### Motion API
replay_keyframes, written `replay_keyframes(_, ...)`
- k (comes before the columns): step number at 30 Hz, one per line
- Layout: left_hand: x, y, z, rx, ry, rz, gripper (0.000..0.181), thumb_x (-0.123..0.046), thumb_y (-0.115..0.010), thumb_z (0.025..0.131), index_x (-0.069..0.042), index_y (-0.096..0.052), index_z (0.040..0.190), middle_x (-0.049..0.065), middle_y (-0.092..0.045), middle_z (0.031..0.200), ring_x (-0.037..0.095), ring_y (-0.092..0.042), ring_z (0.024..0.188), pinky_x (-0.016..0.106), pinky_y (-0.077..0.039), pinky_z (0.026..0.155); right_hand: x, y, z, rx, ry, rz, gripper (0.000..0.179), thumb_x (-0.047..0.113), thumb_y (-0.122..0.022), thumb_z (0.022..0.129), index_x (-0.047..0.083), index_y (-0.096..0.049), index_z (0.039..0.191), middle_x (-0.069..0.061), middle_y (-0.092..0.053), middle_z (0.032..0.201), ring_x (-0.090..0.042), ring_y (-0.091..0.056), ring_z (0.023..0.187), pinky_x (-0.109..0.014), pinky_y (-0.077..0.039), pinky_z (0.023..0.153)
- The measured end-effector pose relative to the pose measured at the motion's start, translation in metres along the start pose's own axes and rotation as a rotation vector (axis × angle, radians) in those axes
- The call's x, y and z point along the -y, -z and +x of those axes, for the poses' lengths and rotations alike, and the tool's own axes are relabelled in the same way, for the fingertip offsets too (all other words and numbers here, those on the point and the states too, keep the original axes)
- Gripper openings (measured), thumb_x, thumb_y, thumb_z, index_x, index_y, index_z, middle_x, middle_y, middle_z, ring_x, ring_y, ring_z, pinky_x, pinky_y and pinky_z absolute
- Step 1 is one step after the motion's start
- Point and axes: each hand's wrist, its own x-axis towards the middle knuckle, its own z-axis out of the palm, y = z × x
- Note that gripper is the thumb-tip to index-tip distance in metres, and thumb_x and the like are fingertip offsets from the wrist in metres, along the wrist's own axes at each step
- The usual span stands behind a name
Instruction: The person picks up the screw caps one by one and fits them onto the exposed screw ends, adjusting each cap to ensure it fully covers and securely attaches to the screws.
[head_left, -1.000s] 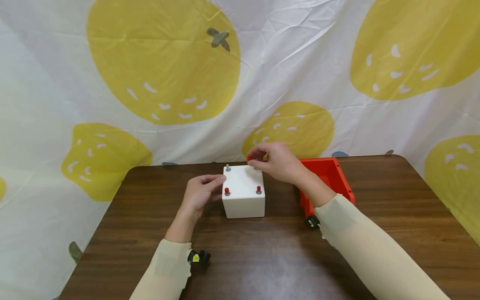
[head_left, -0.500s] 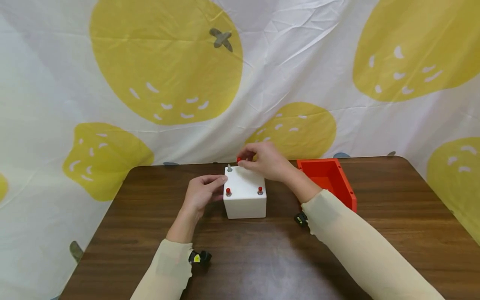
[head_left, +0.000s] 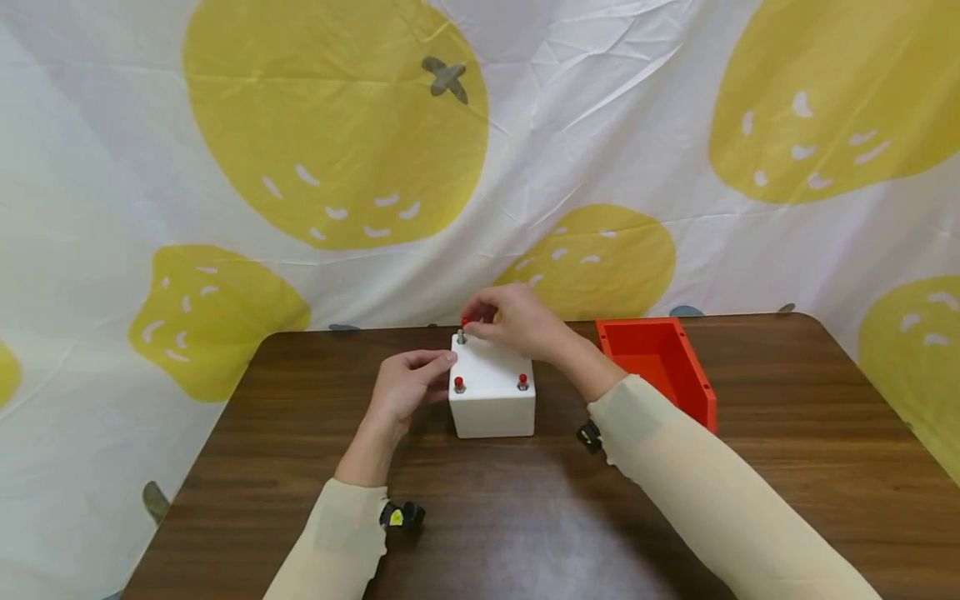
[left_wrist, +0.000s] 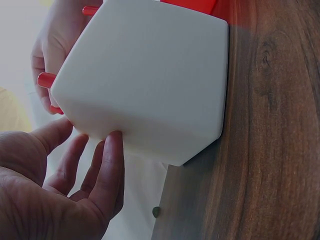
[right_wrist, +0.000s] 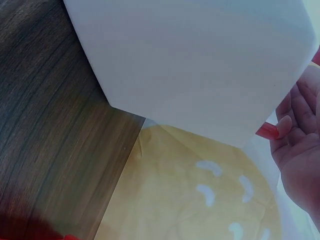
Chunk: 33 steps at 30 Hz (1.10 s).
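A white box (head_left: 491,417) stands on the table, with small upright metal posts at its top corners. Red caps (head_left: 459,382) (head_left: 522,380) sit on the two near posts. My right hand (head_left: 517,321) pinches another small red cap (head_left: 465,322) over the bare far-left post (head_left: 461,337), with the cap right at the post's tip. My left hand (head_left: 405,385) rests against the box's left side, thumb at the top edge and fingertips (left_wrist: 114,137) on the side wall. The far-right corner is hidden behind my right hand in the head view; a red cap (right_wrist: 267,131) shows there in the right wrist view.
An open red bin (head_left: 693,371) stands right of the box, partly behind my right forearm. The brown wooden table (head_left: 480,517) ends just behind the box. A white curtain (head_left: 360,292) with yellow fruit prints hangs beyond it.
My right hand has moved left across the back of the box, carrying the red cap to the far-left post. My left hand stays against the box.
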Motion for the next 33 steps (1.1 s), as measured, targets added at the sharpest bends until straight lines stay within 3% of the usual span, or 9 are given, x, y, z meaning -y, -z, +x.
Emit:
replay_keyframes(13,-0.001,-0.001,-0.002,-0.003,-0.004,-0.003,0.032,-0.022,-0.081,0.098,0.0,-0.077,0.121,0.015,-0.072,0.124,0.022,-0.074,0.099,0.036,-0.066,0.079,-0.001,-0.008,0.004,0.022,-0.015,-0.006,0.009,0.012,-0.08,0.097,0.008,-0.079,0.106,0.001,-0.074,0.091,-0.015,-0.067,0.085,-0.03,-0.058,0.075)
replay_keyframes(33,-0.001,0.001,-0.002,-0.007,-0.002,0.004,0.035,-0.025,-0.081,0.098,-0.001,-0.077,0.122,0.016,-0.073,0.121,0.023,-0.074,0.098,0.035,-0.066,0.079,0.001,-0.011,0.008,0.083,-0.019,-0.081,0.012,0.01,-0.078,0.098,0.005,-0.078,0.109,-0.003,-0.077,0.099,-0.016,-0.069,0.092,-0.033,-0.059,0.084)
